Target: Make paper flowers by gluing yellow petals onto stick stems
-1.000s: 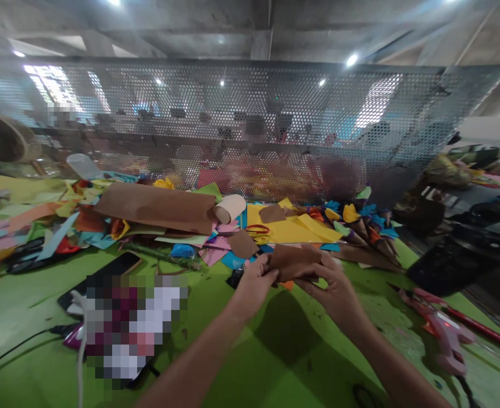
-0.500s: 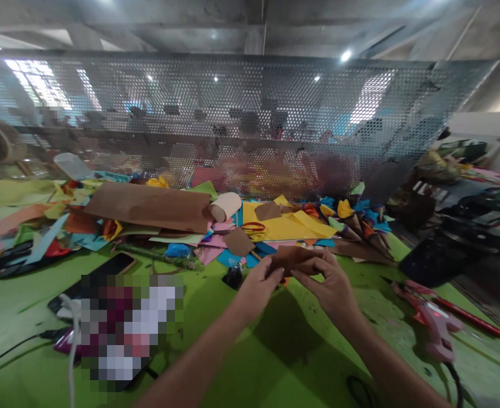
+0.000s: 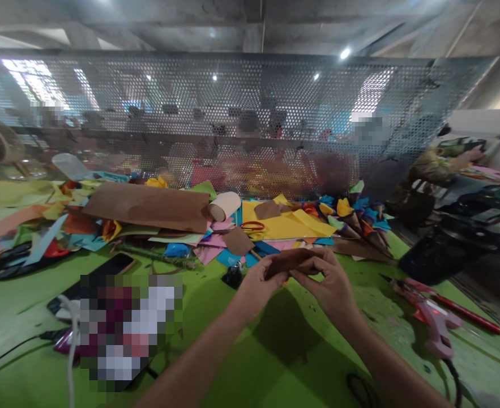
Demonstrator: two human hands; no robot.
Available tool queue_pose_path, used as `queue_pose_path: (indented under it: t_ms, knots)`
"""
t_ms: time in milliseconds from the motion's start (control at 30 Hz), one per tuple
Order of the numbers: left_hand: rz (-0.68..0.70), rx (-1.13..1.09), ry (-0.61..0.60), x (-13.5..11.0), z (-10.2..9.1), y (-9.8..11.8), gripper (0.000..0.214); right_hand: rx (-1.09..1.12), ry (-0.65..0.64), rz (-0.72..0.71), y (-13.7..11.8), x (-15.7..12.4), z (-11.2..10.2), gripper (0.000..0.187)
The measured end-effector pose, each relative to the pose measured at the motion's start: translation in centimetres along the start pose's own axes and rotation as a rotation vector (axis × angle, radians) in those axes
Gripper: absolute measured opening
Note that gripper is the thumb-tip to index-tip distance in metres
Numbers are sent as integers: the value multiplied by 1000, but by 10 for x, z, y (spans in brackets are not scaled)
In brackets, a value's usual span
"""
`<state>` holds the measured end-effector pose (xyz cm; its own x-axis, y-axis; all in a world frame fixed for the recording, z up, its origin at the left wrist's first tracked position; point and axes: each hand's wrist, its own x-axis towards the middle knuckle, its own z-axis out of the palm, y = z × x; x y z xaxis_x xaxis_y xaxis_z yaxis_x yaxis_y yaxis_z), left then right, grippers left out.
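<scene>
Both hands meet above the green table (image 3: 275, 362), pinching one small piece of brown paper (image 3: 287, 260) that is curled between them. My left hand (image 3: 259, 286) grips its left end with thumb and fingers closed. My right hand (image 3: 328, 286) holds the right end, fingers bent over the top. Just beyond the hands lie brown paper scraps (image 3: 238, 241), a yellow sheet (image 3: 283, 226) and red-handled scissors (image 3: 253, 228).
A large brown sheet (image 3: 148, 207) and a paper roll (image 3: 225, 205) lie at the back among coloured scraps. Several paper cones (image 3: 355, 224) sit at right. A pink glue gun (image 3: 434, 320) lies right, a phone (image 3: 97, 275) left. A perforated metal screen (image 3: 250, 113) closes the back.
The brown paper has gone from a flatter piece to a tighter curl between my fingers. Both hands stayed close together in the same place; the view shifted slightly.
</scene>
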<state>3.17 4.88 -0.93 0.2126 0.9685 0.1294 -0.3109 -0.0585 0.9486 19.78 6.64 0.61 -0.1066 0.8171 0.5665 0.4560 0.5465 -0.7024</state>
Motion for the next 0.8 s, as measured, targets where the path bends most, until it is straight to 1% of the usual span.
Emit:
queue_pose_path:
  t_ms: [100,167,267,367,433,567,700,733,800]
  knots:
    - [7,-61,-12,1,0,0,40,-19,-18,-21,-3,0,-1,21]
    - [2,-93,-2,2,-1,2,40,-29,-47,-33,-5,2,-2,19]
    - [-16,-85,30,4,-3,5,38,-15,-102,-37,-7,5,-6,16]
    - [-38,-79,73,5,-6,8,38,14,-152,-23,-4,9,-10,16]
    - [-38,-84,75,5,-8,8,39,44,-185,-18,0,10,-12,15]
    - [-44,-61,85,6,-11,6,39,80,-207,-4,5,12,-12,13]
    - [-66,-57,100,5,-10,9,43,95,-209,42,5,13,-13,26]
    - [-65,-57,93,5,-10,11,42,101,-208,51,5,13,-14,24]
    - [-69,-62,82,5,-9,13,39,112,-207,52,5,14,-15,13]
